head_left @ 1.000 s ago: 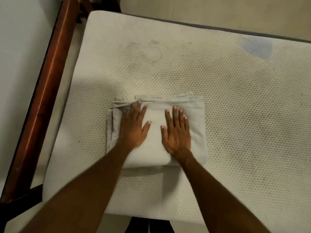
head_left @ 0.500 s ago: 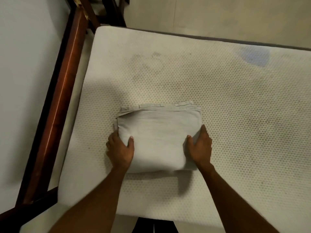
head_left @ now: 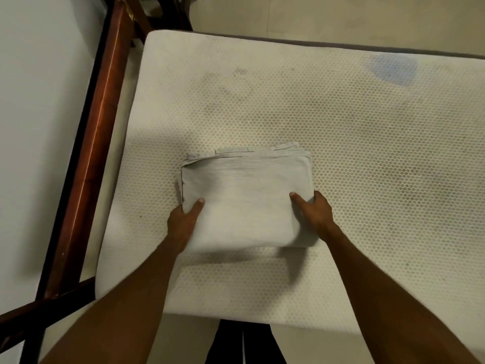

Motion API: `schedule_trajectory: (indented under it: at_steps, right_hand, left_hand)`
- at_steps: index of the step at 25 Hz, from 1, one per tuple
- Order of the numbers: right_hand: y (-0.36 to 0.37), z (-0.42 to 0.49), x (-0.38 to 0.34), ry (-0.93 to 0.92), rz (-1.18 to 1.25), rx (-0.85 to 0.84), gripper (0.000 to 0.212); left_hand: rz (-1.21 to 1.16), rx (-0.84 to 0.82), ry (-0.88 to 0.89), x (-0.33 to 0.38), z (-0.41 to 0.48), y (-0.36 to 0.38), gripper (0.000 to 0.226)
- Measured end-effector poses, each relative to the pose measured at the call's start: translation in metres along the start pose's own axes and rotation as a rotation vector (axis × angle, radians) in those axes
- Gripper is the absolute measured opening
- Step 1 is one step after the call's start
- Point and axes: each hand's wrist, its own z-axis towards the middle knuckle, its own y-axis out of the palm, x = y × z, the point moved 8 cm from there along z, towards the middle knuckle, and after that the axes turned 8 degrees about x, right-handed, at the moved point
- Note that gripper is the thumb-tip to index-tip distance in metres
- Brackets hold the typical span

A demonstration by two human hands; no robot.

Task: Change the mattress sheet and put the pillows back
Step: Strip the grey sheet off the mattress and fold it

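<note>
Hands grip a folded sheet [head_left: 246, 198] from both sides on the bare mattress [head_left: 354, 143]. The left hand [head_left: 183, 223] holds the sheet's left near corner: its thumb lies on top of the cloth and the fingers are tucked out of sight beneath it. The right hand [head_left: 313, 212] holds the right near corner the same way, thumb on the top face, fingers curled round the edge and under. The sheet is pale grey, folded into a thick rectangle, with its stacked layered edges showing along the far side and at the far left corner. Its near edge is blurred and casts a dark shadow on the mattress just below it; whether that edge is lifted clear of the surface I cannot tell. The far part of the sheet rests on the mattress.

The sheet sits in the near left part of the mattress, closer to the left side than to the right. The mattress is uncovered, white with a fine honeycomb pattern, with faint grey marks across the middle and a bluish stain [head_left: 392, 69] near the far right. A reddish-brown wooden frame [head_left: 97, 143] runs along the mattress's left side, with a pale floor [head_left: 39, 101] beyond it. Both forearms reach in from the bottom, and dark trousers [head_left: 244, 345] show at the bottom edge between them.
</note>
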Motion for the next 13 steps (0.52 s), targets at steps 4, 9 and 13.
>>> schedule_trajectory:
  at_steps: [4,9,13]
  right_hand:
    - [-0.007,-0.007,0.004,-0.019,-0.004,-0.028,0.06]
    - [-0.018,-0.031,0.027,0.07,0.125,0.001,0.042]
    - [-0.004,-0.033,0.01,-0.039,0.243,-0.072,0.052]
  left_hand:
    - [0.477,0.328,0.33,0.026,-0.019,-0.018,0.072]
    - [0.77,0.019,1.042,0.058,-0.11,0.089,0.072]
    - [0.967,0.092,0.988,0.033,-0.102,0.135,0.071]
